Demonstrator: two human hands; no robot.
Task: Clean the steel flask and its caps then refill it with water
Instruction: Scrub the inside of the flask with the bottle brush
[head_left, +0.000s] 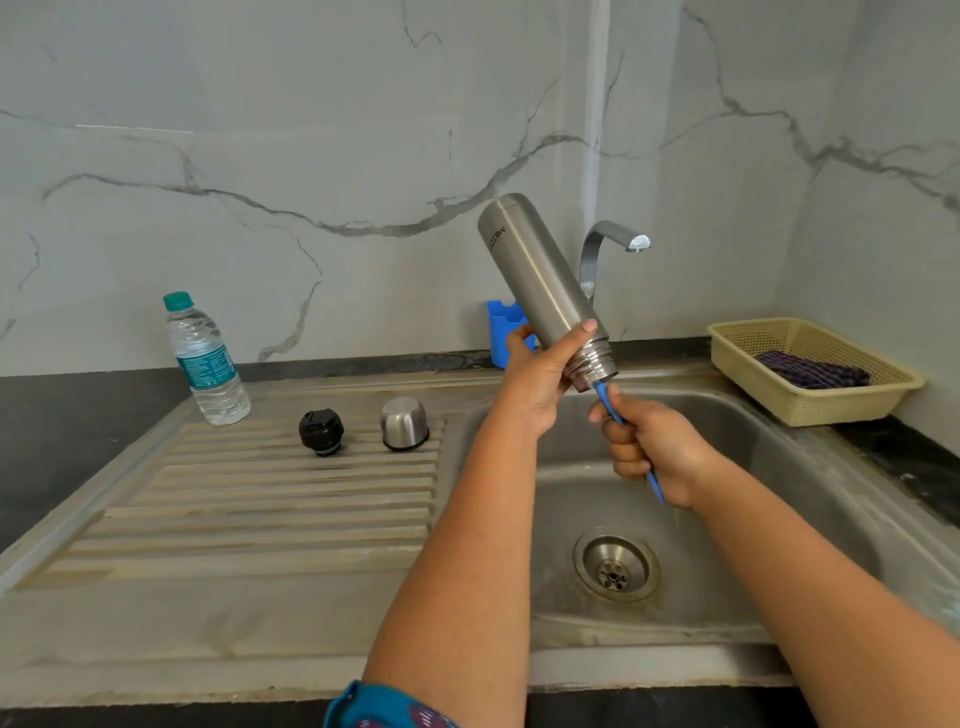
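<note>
Over the sink (737, 415), left hand (540, 379) gripping inverted steel flask (540, 280) marked MILTON, right hand (649, 447) clutching blue brush handle (605, 400)

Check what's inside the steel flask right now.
A blue brush handle runs into the mouth of the steel flask, gripped by the right hand. The left hand holds the flask tilted, mouth down. The brush head and any water inside are hidden by the steel wall.

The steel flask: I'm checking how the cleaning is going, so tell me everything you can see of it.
The steel flask is a brushed-metal cylinder, uncapped, with bare screw threads at its neck and dark lettering near its base. It is held tilted over the sink, mouth down and toward the person. The left hand grips it near the neck; the right hand holds a blue brush handle entering the mouth.
</note>
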